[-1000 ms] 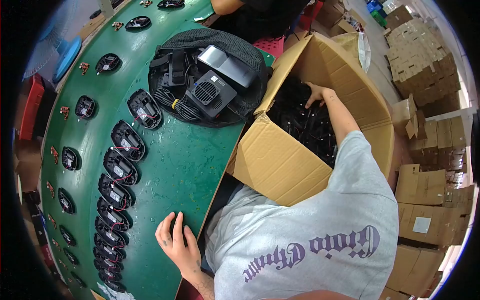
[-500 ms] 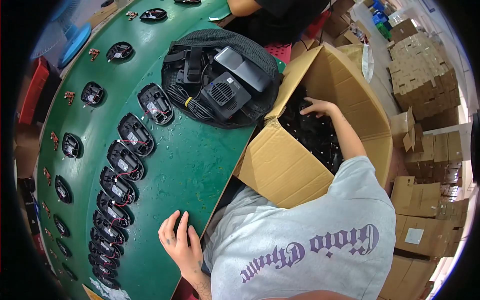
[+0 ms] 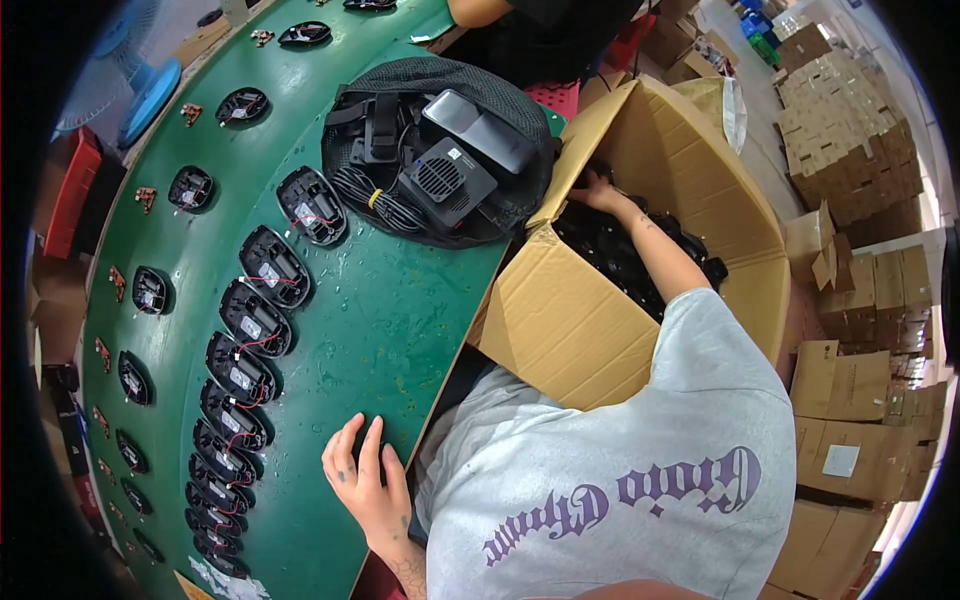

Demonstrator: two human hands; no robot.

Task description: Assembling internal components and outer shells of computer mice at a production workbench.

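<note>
My left hand rests at the near edge of the green table with its fingers stretched and apart, holding nothing. My right hand reaches into the open cardboard box, at its far left corner. Black plastic parts lie heaped in that box around the hand; its fingertips are partly hidden among them, so a grip cannot be made out. Left of my left hand, a curved row of black oval housings with red wires lies open side up on the table.
A black mesh bag holds a dark grille-fronted device, a power bank and a bundled cable. More housings and small reddish parts line the far side. Cartons stack at right; another person's arm shows at top.
My right hand has moved deeper into the box, toward its far left corner, and the black parts there have shifted. My left hand has stayed almost in place.
</note>
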